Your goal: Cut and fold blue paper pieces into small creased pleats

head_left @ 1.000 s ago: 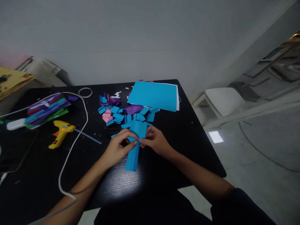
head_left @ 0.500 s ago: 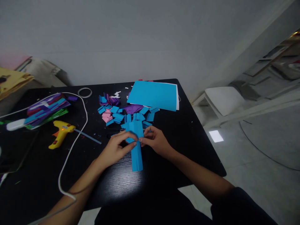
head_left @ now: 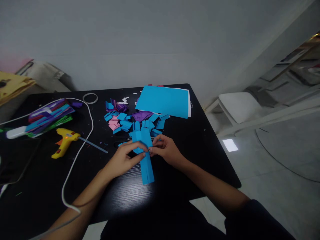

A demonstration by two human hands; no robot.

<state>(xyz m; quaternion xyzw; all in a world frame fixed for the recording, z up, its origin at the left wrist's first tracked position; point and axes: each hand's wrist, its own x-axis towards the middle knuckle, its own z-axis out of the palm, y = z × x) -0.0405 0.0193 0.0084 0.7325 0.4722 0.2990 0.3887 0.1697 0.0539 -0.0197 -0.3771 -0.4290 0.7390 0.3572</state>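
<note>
A long strip of blue paper [head_left: 147, 168], creased lengthwise, is held over the table between both hands. My left hand [head_left: 127, 155] pinches it from the left, thumb and forefinger at its middle. From the right, my right hand [head_left: 163, 149] grips the same strip's edge with thumb and fingers; some of those fingers are curled out of sight. Just beyond the strip lie several small folded blue paper pieces [head_left: 125, 125], along with pink paper pieces [head_left: 114, 123] and purple folded paper [head_left: 120, 106]. Dark scissors, partly covered, seem to lie behind my left hand.
Blue sheets [head_left: 163, 101] lie over white paper at the back. To the left are a yellow glue gun [head_left: 65, 141] with a glue stick, a white cable [head_left: 67, 180] crossing my left forearm, a tape ring [head_left: 90, 98] and bundled coloured strips [head_left: 51, 116]. A white stool [head_left: 238, 106] stands right.
The blue strip has tilted slightly, its near end swinging a little to the right and its far end to the left. Both hands keep their hold almost in place.
</note>
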